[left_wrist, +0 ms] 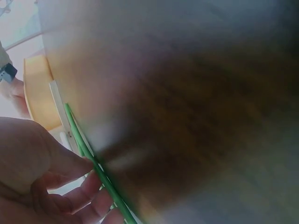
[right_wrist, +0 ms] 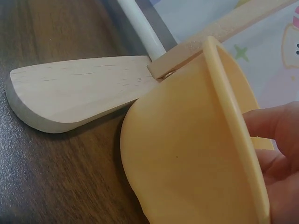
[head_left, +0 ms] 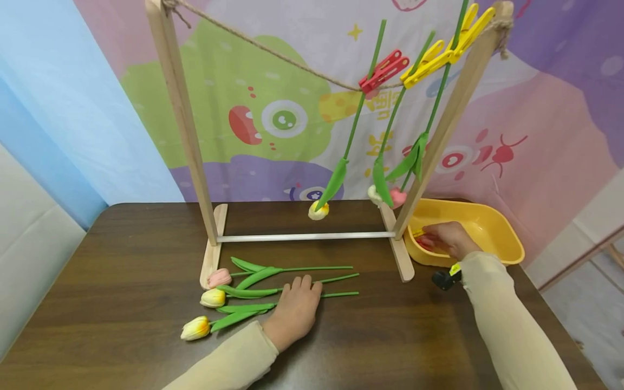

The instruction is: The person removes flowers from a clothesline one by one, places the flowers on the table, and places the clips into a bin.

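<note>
My left hand [head_left: 293, 313] is over the stems of the artificial tulips on the table. In the left wrist view its thumb and fingers pinch a green tulip stem [left_wrist: 110, 185]. The nearest tulip [head_left: 196, 328] has a yellow-white head; another yellow-white tulip [head_left: 213, 298] and a pink tulip [head_left: 219, 278] lie behind it. My right hand [head_left: 454, 238] reaches into a yellow basin [head_left: 492, 227], at red and yellow clothespins [head_left: 425, 241]. The basin's rim hides the fingertips in the right wrist view, so whether they hold a clothespin is unclear.
A wooden frame [head_left: 182, 119] stands on the table with a twine line [head_left: 268, 47] across its top. Tulips hang head-down from it by a red clothespin [head_left: 384, 71] and yellow clothespins [head_left: 429, 65]. A white rod [head_left: 304, 236] joins the frame's feet; a cartoon cloth is behind.
</note>
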